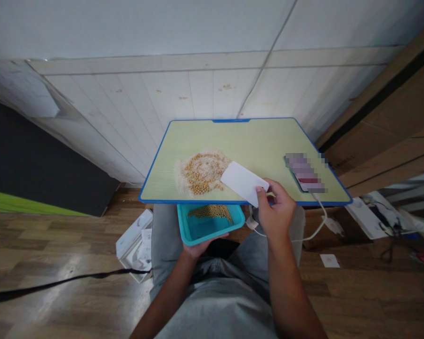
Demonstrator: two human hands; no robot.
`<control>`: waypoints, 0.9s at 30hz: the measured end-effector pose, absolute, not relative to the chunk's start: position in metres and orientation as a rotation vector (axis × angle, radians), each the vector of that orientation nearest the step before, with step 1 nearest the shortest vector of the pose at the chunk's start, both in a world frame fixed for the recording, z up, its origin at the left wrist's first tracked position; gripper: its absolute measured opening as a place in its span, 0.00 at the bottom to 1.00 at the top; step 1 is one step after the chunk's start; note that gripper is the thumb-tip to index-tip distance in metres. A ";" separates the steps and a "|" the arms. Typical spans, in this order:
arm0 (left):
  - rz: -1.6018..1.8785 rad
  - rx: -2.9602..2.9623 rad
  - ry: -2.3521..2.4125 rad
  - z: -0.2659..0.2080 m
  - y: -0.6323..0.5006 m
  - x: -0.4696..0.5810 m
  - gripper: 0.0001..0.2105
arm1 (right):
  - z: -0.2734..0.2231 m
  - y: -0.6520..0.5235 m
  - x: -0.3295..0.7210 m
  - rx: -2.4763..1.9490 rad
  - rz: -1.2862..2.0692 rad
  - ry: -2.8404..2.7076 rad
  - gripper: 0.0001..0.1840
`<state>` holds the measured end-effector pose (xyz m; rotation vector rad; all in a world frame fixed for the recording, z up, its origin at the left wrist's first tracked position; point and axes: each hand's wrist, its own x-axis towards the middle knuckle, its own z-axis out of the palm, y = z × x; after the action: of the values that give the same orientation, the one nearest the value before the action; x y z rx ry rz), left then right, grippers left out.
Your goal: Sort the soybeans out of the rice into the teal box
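Note:
My right hand (277,207) pinches a white card (245,181) by its near right corner, holding it tilted over the tabletop. The card's far left end is beside a mixed heap of soybeans (201,188) and rice grains (212,162) on the pale yellow table (254,141). Below the table's front edge, my left hand (202,247) grips a teal plastic tray (187,235) from underneath, and most of its fingers are hidden by the tray. Soybeans (212,212) lie along the tray's far side.
A phone (304,174) lies on the table's right side, with a white cable (323,221) running down from it. The table has a blue rim and stands by a white panelled wall (198,94). Cardboard boxes (392,136) are at right; an opened white box (136,245) sits on the floor at left.

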<state>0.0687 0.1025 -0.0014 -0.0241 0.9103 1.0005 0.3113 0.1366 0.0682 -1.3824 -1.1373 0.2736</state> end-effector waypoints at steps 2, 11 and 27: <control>1.005 -0.032 0.933 -0.002 0.102 0.069 0.33 | 0.068 0.136 0.311 -1.387 0.278 -1.168 0.16; 1.034 -0.091 0.928 -0.001 0.102 0.070 0.32 | 0.069 0.134 0.307 -1.360 0.306 -1.214 0.14; 1.023 -0.047 0.919 0.000 0.103 0.071 0.28 | 0.081 0.132 0.304 -1.324 0.355 -1.298 0.14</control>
<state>0.0714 0.1031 0.0001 -0.0466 0.9194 1.0229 0.3044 0.1323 0.0809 -1.3238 -1.2978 0.3550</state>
